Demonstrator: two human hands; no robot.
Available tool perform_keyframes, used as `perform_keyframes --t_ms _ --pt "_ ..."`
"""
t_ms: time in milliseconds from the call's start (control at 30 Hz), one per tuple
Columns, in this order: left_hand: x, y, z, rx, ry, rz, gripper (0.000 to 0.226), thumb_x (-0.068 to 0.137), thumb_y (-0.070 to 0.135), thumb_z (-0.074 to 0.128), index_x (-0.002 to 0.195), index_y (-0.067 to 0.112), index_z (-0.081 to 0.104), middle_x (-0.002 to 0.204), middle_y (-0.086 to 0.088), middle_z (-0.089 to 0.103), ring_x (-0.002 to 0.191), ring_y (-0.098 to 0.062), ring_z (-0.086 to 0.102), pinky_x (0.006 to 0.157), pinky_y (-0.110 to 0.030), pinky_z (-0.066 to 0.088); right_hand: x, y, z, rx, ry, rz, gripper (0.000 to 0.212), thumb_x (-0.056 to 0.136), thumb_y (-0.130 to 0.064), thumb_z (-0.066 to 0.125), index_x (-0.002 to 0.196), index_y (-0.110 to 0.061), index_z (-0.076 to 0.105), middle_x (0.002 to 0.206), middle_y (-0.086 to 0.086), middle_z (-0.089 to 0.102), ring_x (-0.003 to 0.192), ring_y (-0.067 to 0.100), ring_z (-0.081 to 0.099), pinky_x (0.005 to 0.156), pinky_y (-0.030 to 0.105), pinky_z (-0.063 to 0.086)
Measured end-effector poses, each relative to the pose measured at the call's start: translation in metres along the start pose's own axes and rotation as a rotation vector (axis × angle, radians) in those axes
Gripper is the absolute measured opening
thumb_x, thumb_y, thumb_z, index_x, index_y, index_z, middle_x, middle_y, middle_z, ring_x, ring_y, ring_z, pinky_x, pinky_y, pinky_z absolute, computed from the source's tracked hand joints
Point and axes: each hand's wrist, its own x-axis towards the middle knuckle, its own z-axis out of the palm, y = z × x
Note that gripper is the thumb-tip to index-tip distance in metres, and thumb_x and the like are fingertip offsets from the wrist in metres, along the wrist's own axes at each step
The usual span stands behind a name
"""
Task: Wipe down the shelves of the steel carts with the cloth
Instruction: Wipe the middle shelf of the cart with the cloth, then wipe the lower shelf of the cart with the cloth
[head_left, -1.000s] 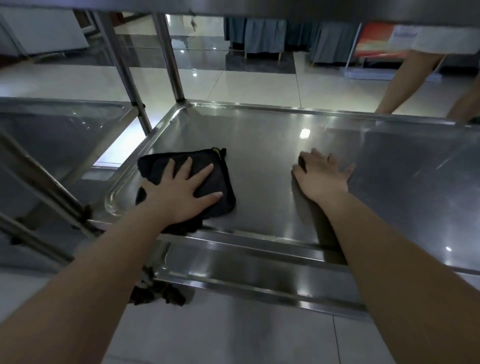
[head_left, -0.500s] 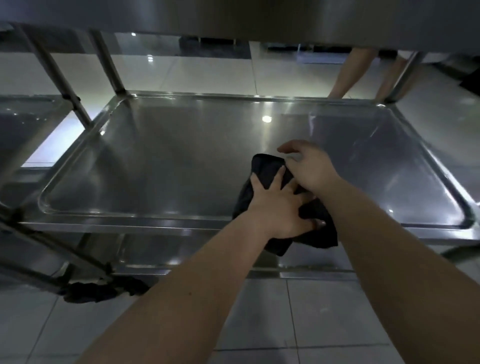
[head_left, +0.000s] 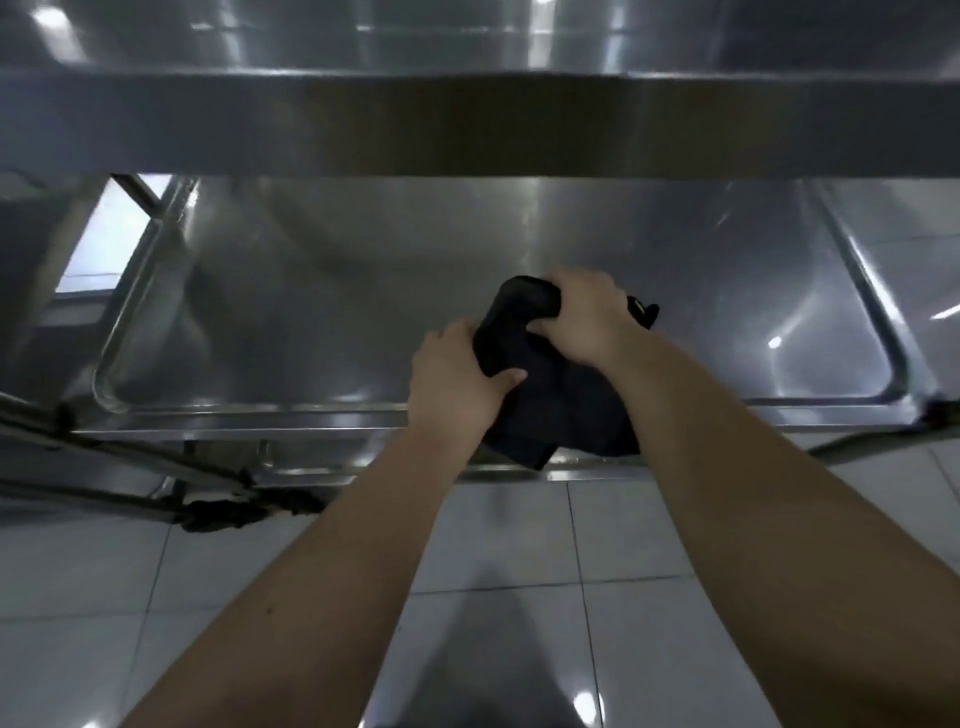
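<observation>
A black cloth (head_left: 550, 400) is bunched up over the front edge of the steel cart's middle shelf (head_left: 311, 312). My left hand (head_left: 454, 379) grips the cloth's left side, thumb curled over its fold. My right hand (head_left: 592, 322) clutches the cloth's upper part, fingers wrapped round it; a small yellow tag of the cloth pokes out to the right of that hand. The cloth's lower end hangs past the shelf's front rim. The cart's top shelf (head_left: 467, 124) fills the upper part of the view.
A second steel cart (head_left: 36, 291) stands close on the left, its frame bars crossing low down. A dark caster (head_left: 228, 512) sits on the pale tiled floor (head_left: 519, 623) below the shelf. The shelf's raised rim (head_left: 878, 332) curves round at the right.
The cloth went from the shelf's left side to its middle front. Both hands now grip and bunch it instead of lying flat. My view has dropped, so the top shelf looms overhead.
</observation>
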Motion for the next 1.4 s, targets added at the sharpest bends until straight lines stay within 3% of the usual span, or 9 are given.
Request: perform_keyframes --t_ms 200,433,533,700,867,1000,1067,1200,1400 --pt "-0.02 0.021 -0.029 0.254 -0.138 -0.083 0.042 0.085 0.047 0.066 0.107 0.012 0.06 0.111 -0.013 0.058 0.107 -0.034 0.054 0.085 -0.041 0.046 -0.061 -0.009 -0.041 0.233 0.077 0.074 0.033 0.087 -0.023 0.07 0.118 -0.013 0.065 0.116 0.016 0.061 0.109 0.028 0.054 0.09 0.029 0.042" --pt "-0.092 0.078 -0.111 -0.129 -0.159 0.038 0.022 0.08 0.017 0.076 0.096 0.02 0.061 0.088 0.008 0.057 0.082 -0.014 0.053 0.06 -0.006 0.031 -0.165 -0.029 -0.127 0.514 0.059 0.305 0.027 0.081 -0.012 0.076 0.107 -0.012 0.066 0.097 0.005 0.063 0.086 0.016 0.059 0.064 0.007 0.037" --pt "-0.124 0.113 -0.161 -0.193 -0.215 0.11 0.027 0.078 0.006 0.074 0.102 0.014 0.066 0.095 0.007 0.06 0.09 -0.016 0.057 0.072 -0.009 0.036 -0.213 -0.051 -0.179 0.646 0.1 0.38 0.031 0.078 -0.011 0.078 0.098 -0.025 0.059 0.087 -0.013 0.061 0.077 -0.007 0.058 0.063 -0.001 0.038" --pt "-0.166 0.181 -0.246 -0.254 -0.294 0.285 0.041 0.075 0.014 0.076 0.1 0.038 0.055 0.091 0.02 0.058 0.089 0.004 0.055 0.08 -0.012 0.041 -0.297 -0.086 -0.275 0.815 0.156 0.306 0.079 0.075 0.001 0.075 0.123 -0.054 0.046 0.102 -0.009 0.065 0.093 -0.001 0.062 0.081 0.015 0.052" --pt "-0.176 0.26 -0.276 -0.327 -0.382 0.454 0.03 0.071 0.033 0.072 0.088 0.052 0.057 0.09 0.03 0.061 0.089 0.01 0.057 0.075 -0.005 0.04 -0.359 -0.091 -0.339 0.573 0.226 0.381 0.048 0.077 -0.004 0.072 0.109 -0.038 0.063 0.102 -0.017 0.062 0.098 0.005 0.057 0.082 0.017 0.046" --pt "-0.183 0.327 -0.259 -0.355 -0.492 0.588 0.033 0.072 0.024 0.073 0.086 0.051 0.06 0.089 0.019 0.063 0.09 -0.003 0.059 0.082 -0.02 0.046 -0.394 -0.075 -0.377 0.491 0.485 0.514 0.027 0.081 -0.018 0.072 0.092 -0.039 0.061 0.09 -0.02 0.057 0.088 0.01 0.055 0.072 0.017 0.04" --pt "-0.192 0.362 -0.245 -0.357 -0.527 0.659 0.037 0.073 0.018 0.074 0.085 0.05 0.06 0.089 0.018 0.063 0.089 -0.005 0.06 0.083 -0.023 0.048 -0.413 -0.06 -0.397 0.517 0.621 0.543 0.019 0.082 -0.021 0.073 0.087 -0.036 0.063 0.093 -0.018 0.054 0.088 0.004 0.054 0.075 0.018 0.041" --pt "-0.214 0.436 -0.214 -0.322 -0.577 0.789 0.046 0.077 0.012 0.071 0.087 0.055 0.056 0.091 0.025 0.061 0.09 0.008 0.056 0.077 -0.003 0.041 -0.45 -0.014 -0.437 0.738 0.856 0.541 0.025 0.079 -0.017 0.076 0.077 -0.039 0.064 0.099 -0.016 0.062 0.097 0.01 0.062 0.083 0.023 0.052" --pt "-0.244 0.542 -0.139 -0.402 -0.585 0.782 0.047 0.079 0.002 0.071 0.09 0.046 0.06 0.089 0.025 0.063 0.089 0.01 0.058 0.07 -0.001 0.042 -0.484 0.101 -0.5 0.883 0.876 0.544 0.017 0.084 -0.017 0.073 0.086 -0.033 0.067 0.084 -0.008 0.07 0.088 0.017 0.067 0.081 0.046 0.058"
